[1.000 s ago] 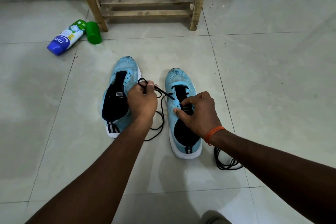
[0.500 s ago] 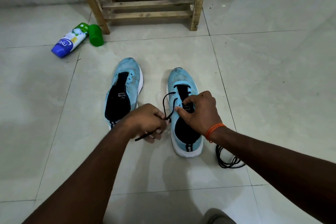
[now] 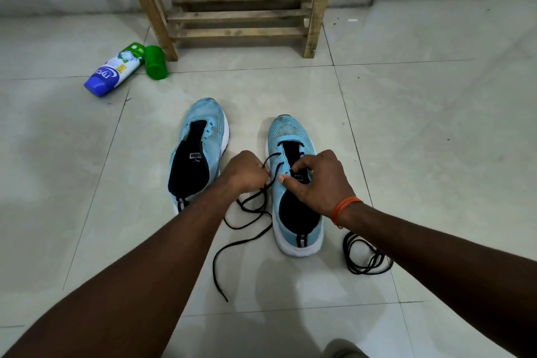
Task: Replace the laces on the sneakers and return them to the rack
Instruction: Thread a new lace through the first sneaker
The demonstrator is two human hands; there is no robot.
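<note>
While the loose tail of the black lace point(image 3: 214, 267) trailed over the floor point(image 3: 436, 154) nearest the person, a second lace point(image 3: 361, 270) lay coiled just beside the heel of the right sneaker point(image 3: 290, 134). Further out, the left hand point(image 3: 247, 171) had its fingers curled round the black lace, pinching it close to the shoe's inner edge. The right hand point(image 3: 316, 180) gripped the right sneaker at its tongue and eyelet row, thumb pressed to the inner side. Only 1 or 2 crossings sat near the toe, so the lacing looked barely begun.

To do this step well, the right hand probably needed to keep the upper steady and the next eyelet open. The left would do best to feed the tip straight through, pull the slack flat without twisting, and keep both ends even. The floor loops could snag, so drawing them through slowly seemed wise.

Beside it the left sneaker point(image 3: 209, 116) stood with no lace. Beyond lay a spray bottle point(image 3: 114, 70) on its side with a green cap point(image 3: 155, 62) near it. Farthest off, against the wall, the wooden rack point(image 3: 241, 17) stood well apart from both shoes
</note>
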